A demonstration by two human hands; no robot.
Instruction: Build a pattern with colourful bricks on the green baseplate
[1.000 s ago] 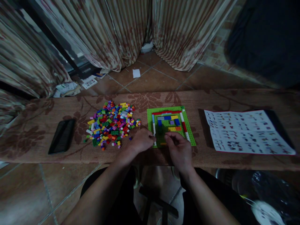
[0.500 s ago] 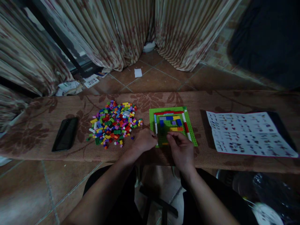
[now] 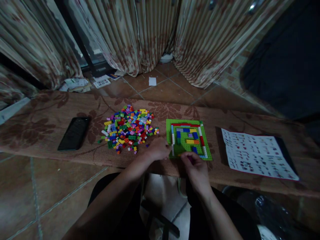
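A green baseplate (image 3: pixel 185 136) lies on the cloth-covered bench, with rows of red, white, blue and yellow bricks forming a frame and inner lines. My left hand (image 3: pixel 160 149) is closed at the plate's lower left corner; whatever its fingers hold is too small to make out. Over the plate's near edge is my right hand (image 3: pixel 196 164), its thumb and fingers pinched together, with a small yellow or orange piece (image 3: pixel 180 154) at the fingertips. Left of the plate spreads a pile of mixed small bricks (image 3: pixel 130 130).
A black phone (image 3: pixel 74 133) lies on the bench (image 3: pixel 32 130) at the left. On the right is an unfolded printed sheet (image 3: pixel 257 155) on a dark object. Curtains (image 3: pixel 120 36) hang beyond the bench, and papers lie on the tiled floor.
The view has shifted and turned slightly. My right hand has drawn back toward the plate's near edge, uncovering more of the inner bricks, including a blue one near the lower right.
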